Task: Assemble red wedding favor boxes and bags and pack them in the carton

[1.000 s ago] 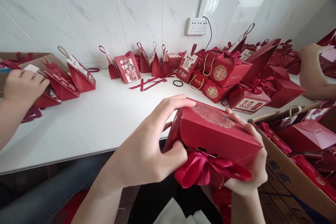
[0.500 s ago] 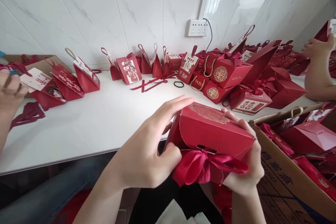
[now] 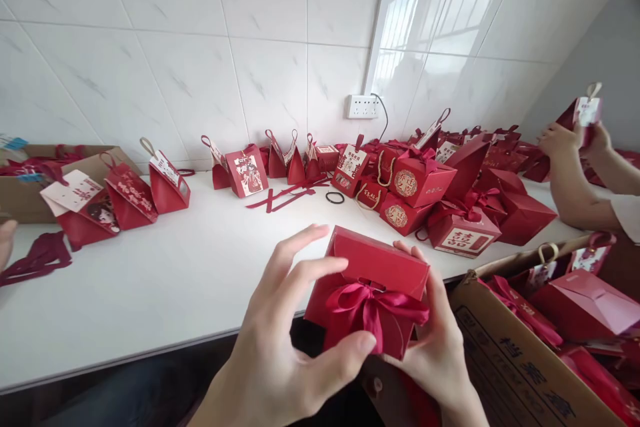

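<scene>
A red gift box (image 3: 383, 259) is held up before me over the table's front edge, its flap side turned toward me. A magenta satin ribbon bow (image 3: 371, 303) sits on that side, below a small slot. My right hand (image 3: 440, 333) grips the box from its right side and underneath. On the left, my left hand (image 3: 285, 333) is open, thumb and fingers spread apart around the box's left part. Its thumb tip is close to the bow; whether it touches, I cannot tell.
On the white table (image 3: 210, 273) are tent-shaped red boxes (image 3: 247, 172), loose ribbons (image 3: 290, 197), a black ring (image 3: 335, 197) and piled gift boxes (image 3: 425, 180). A filled cardboard carton (image 3: 515, 347) stands right. A co-worker's hands (image 3: 565, 143) hold a box; another person's hand (image 3: 6, 240) shows left.
The box has tipped so its bow side faces me more, and it appears lower. My left hand has loosened from it and spread its fingers. The view has tilted upward.
</scene>
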The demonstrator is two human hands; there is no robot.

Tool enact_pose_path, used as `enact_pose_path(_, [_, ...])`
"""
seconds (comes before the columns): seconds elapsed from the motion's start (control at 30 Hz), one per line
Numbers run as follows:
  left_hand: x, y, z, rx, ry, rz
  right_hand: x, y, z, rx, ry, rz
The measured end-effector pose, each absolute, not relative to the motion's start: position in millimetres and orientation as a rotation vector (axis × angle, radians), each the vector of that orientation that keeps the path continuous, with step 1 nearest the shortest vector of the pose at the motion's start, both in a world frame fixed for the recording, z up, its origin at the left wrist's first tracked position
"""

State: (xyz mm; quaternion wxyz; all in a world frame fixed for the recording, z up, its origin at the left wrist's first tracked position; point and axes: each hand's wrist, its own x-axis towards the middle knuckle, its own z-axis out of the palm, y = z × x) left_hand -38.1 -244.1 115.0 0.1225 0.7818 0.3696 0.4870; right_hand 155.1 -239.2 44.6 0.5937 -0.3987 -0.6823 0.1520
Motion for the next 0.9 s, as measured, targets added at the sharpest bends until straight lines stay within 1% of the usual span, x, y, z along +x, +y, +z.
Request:
enact_pose_path(0.1, [-33,-242,114,2.406,1.162,1.573,154,-237,43,-0.949,-1.594,0.357])
enact_pose_path(0.3, [-14,-247,112,2.557,1.060,1.689,158,-242,46,-1.014,-1.555,0.318])
enact_pose_path(0.5, [18,-251,103,2.654,0.836,1.860,172,-249,49,-1.082,-1.493,0.276])
enact_pose_path(0.9, [83,-244,112,2.537,0.412,2.039,229,-275,53,-1.225,-1.225,0.102])
